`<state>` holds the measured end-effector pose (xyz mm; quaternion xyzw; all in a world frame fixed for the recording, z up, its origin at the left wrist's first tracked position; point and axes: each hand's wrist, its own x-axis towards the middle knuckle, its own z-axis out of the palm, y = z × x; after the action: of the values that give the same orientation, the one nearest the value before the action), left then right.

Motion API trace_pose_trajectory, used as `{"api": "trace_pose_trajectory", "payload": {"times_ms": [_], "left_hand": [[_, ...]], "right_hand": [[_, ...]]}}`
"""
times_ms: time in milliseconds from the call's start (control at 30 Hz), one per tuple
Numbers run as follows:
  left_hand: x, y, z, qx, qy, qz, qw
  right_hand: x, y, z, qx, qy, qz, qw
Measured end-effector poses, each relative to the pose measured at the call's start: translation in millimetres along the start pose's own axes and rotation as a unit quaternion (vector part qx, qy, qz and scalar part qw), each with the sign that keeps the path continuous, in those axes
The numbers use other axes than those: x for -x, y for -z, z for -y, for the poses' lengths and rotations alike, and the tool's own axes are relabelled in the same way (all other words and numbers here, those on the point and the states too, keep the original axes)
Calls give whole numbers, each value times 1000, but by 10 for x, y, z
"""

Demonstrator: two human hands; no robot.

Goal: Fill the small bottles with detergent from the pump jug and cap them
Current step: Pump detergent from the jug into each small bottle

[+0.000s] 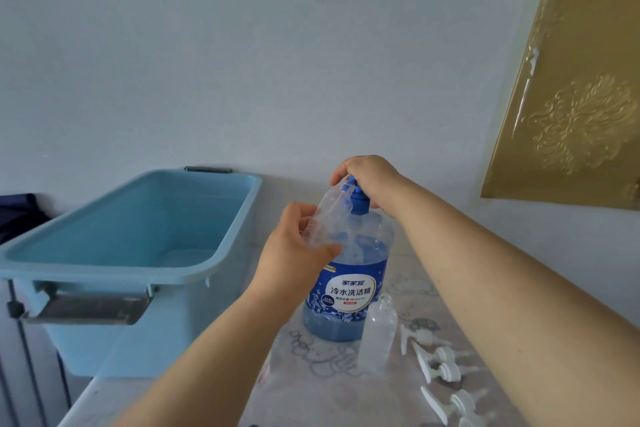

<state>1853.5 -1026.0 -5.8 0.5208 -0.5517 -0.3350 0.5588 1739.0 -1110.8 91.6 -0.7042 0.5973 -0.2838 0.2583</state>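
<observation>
A big clear jug of blue detergent (349,291) with a blue label and a blue pump head (356,199) stands mid-table. My right hand (372,180) is closed over the top of the pump. My left hand (294,253) grips a small clear bottle (329,215), tilted so its mouth sits at the pump spout. A second small clear bottle (379,333) stands uncapped in front of the jug. Several white caps with spouts (438,362) lie on the table to its right.
A light blue plastic tub (135,253) with grey handles stands at the left of the table, close to my left forearm. The table (329,392) has a patterned cloth. A wall runs behind, with a gold embossed panel (575,97) at the upper right.
</observation>
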Motion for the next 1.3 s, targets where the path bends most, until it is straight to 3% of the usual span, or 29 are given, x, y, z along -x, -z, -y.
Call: {"api": "trace_pose_trajectory", "payload": {"times_ms": [67,267,733,900,1067,1300], "left_hand": [[-1,1,15,-2,1,2,1000],[20,17,-18,11,-3,3,1000],[-5,-24,-3,18,-2,12,1000],[24,8,-12,-1,3,7,1000],[10,63,-143,-11,-25,0,1000],[17,1,-105,-6,-20,-1,1000]], "right_hand": [[-17,-23,-31,37,17,11,999],[36,24,-56,12,49,-18,999],[-19,-33,67,-14,-73,11,997],[42,-49,-76,-33,17,-5,999],[106,86,48,-19,35,-16,999],[66,70,148,-26,-80,8,996]]}}
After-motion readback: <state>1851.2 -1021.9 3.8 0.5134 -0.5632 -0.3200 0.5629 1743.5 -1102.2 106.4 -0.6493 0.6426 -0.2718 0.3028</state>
